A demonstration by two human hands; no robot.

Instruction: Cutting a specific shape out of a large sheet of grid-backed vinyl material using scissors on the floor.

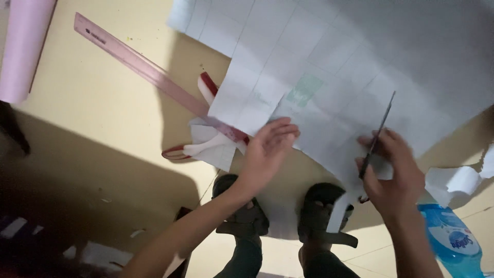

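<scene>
A large white sheet of paper (pixel 329 62) ruled into a grid lies on a yellowish table, its near edge cut into steps. My left hand (pixel 267 149) rests flat on the sheet's near edge, fingers spread. My right hand (pixel 393 172) grips dark scissors (pixel 378 131), blades pointing up into the paper from its near edge. A narrow cut strip (pixel 339 208) hangs down below the scissors.
A long pink ruler (pixel 149 69) lies diagonally at the left, partly under the sheet. Paper offcuts (pixel 213 146) and a red-and-white object sit beneath it. A pink roll (pixel 23 46) is at far left, a blue bottle (pixel 455 242) at lower right. My sandalled feet (pixel 242 216) show below.
</scene>
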